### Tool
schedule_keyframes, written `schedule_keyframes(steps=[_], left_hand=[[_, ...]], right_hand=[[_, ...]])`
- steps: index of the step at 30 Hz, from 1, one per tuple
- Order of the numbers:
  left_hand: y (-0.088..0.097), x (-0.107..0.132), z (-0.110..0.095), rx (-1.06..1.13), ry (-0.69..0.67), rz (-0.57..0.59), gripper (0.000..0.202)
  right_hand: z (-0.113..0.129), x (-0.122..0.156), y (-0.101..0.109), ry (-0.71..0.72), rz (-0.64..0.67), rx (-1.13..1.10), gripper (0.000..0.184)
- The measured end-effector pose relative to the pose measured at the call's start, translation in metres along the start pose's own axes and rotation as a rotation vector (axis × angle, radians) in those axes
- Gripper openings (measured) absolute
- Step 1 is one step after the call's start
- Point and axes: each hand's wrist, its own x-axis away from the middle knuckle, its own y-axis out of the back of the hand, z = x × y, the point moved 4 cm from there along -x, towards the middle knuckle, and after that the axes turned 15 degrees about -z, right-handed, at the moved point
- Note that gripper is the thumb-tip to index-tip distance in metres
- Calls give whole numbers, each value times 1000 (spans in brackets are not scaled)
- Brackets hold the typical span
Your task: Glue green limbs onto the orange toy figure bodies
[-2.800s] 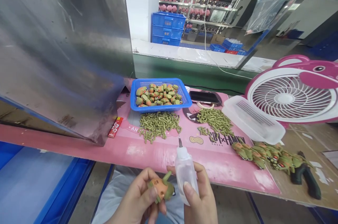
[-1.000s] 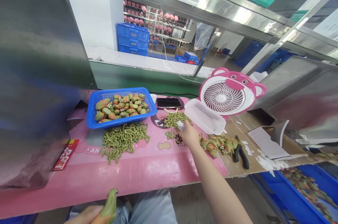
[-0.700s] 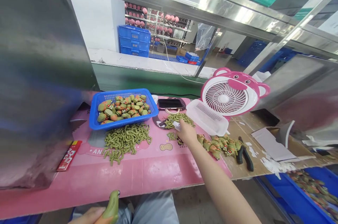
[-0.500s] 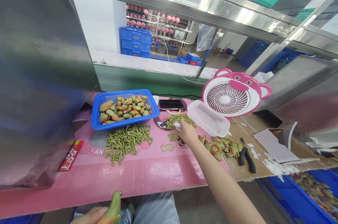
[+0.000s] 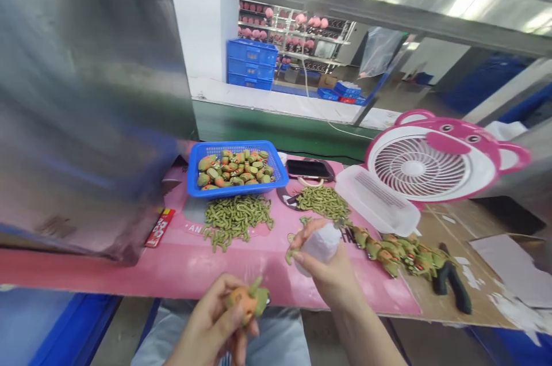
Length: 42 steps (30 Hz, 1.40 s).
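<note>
My left hand point(image 5: 215, 320), near the table's front edge, is closed around a small green and orange animal figurine point(image 5: 246, 304). My right hand point(image 5: 332, 274) is wrapped round a whitish translucent bottle point(image 5: 324, 242), and its fingertips pinch a small curved green piece point(image 5: 289, 256). Behind the right hand lies a pile of similar green pieces point(image 5: 323, 200). Another heap of curved green pieces point(image 5: 237, 217) spreads in front of a blue basket point(image 5: 237, 189) filled with green and orange figurine parts. Several figurines point(image 5: 390, 259) lie in a group to the right of my right hand.
A white perforated tray point(image 5: 375, 205) leans near a pink bear-shaped fan point(image 5: 414, 167). Black-handled pliers point(image 5: 452, 285) lie on cardboard at the right. A phone point(image 5: 308, 169) lies at the back, a red box point(image 5: 159, 228) at the left beside a metal panel point(image 5: 107, 95).
My right hand has come back from the right-hand green pile with a piece and the bottle. My left hand has risen with the figurine, now turned. The view has swung left.
</note>
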Motion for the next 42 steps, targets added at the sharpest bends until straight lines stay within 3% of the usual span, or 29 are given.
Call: schedule_keyframes(steps=[3,8,18,22,27,42], left_hand=[[-6,-2,-1,38,111,17,50],[-5,-1,-1,81,215,23,51],[-1,-9,8,-55,353,-12,53],[-8,-4,9,9,439,75,46],[-9,1,9,12,482,66,44],[-12,2,7,135,523,104,41]], right_hand=[[9,22,-22,-64,77,-259,27],[16,34,-39,-108,161,-307,27],[29,18,-30,-52,163,-220,27],[26,23,-44,-142,254,-252,29],[22,35,-59,-266,354,-350,30],[19,35,-57,-311,353,-325,34]])
